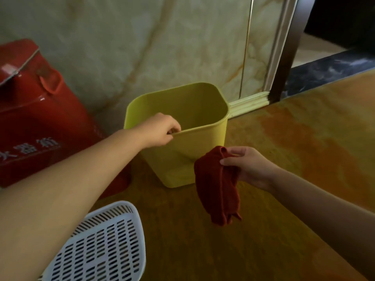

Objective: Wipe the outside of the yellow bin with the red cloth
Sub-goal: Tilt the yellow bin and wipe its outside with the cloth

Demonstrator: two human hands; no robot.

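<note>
White characters "火器箱" stand on the red box (40, 122); partly cut off.

The left hand (160, 129) reaches forward on a straight bare arm, fingers curled closed in a grip over a rim. The right hand (248, 166) hovers lower, palm turned inward, fingers pinched closed on fabric.

A pale marble wall (142, 47) stands at twelve o'clock. The floor (284, 159) is orange-brown. A dark doorway (341, 17) is at two o'clock.
</note>
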